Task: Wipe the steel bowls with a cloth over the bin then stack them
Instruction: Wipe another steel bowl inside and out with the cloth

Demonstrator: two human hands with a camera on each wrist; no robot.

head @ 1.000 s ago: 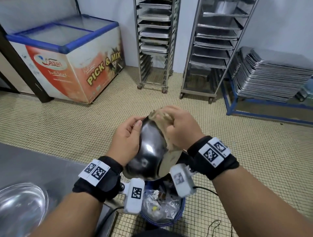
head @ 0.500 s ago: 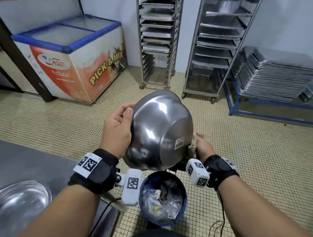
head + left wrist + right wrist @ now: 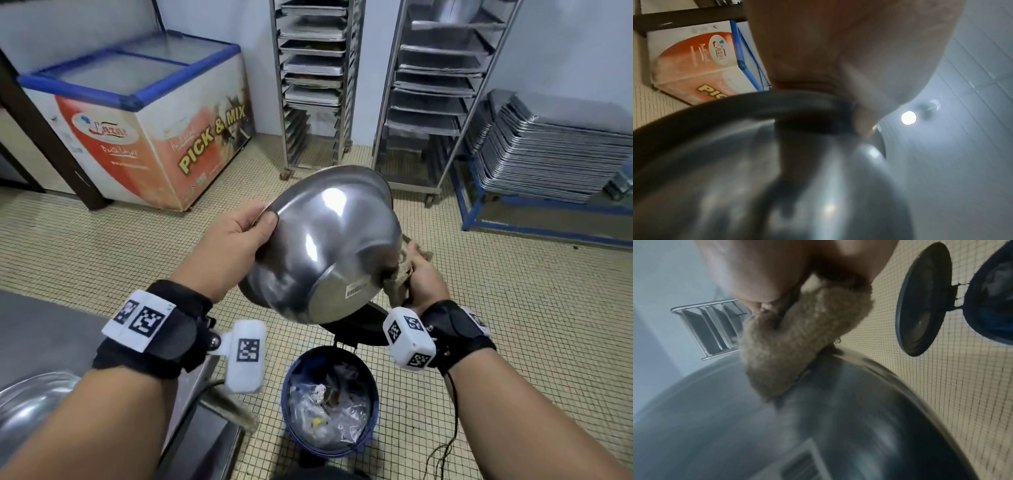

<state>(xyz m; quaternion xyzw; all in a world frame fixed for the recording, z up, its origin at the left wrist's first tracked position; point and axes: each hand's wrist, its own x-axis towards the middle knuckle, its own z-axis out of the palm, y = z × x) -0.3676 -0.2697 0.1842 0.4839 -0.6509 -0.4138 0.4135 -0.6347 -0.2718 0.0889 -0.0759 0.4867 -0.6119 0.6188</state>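
Two hands at work: a person holds one steel bowl above an open bin and wipes its outside with a cloth.
Head view, bowl: the steel bowl [image 3: 329, 246] is tipped so its base, with a small label, faces the camera and its mouth faces away. It hangs in the air above the blue bin [image 3: 330, 401], likely so anything wiped off drops into the rubbish.
Head view, left hand: the left hand [image 3: 233, 240] pinches the bowl's rim, thumb on the outer wall and the other fingers hidden behind the rim. This grip steadies the bowl against the wiping.
Head view, right hand: the right hand [image 3: 423, 274] is curled round a bunched brown cloth [image 3: 402, 274], pressing it against the bowl's right side near the base.
Head view, surroundings: a second bowl [image 3: 30, 407] rests on the steel counter [image 3: 51, 335] at lower left, probably waiting for stacking. Tray racks and a chest freezer stand behind.
Left wrist view: blurred and close. The thumb [image 3: 865, 113] lies over the dark rim of the bowl [image 3: 756, 178], so the grip is firm.
Right wrist view: fingers [image 3: 760, 280] clench the fuzzy cloth [image 3: 797, 340], which touches the bowl's curved wall [image 3: 838, 418]. The bin's raised lid [image 3: 925, 300] shows beyond.
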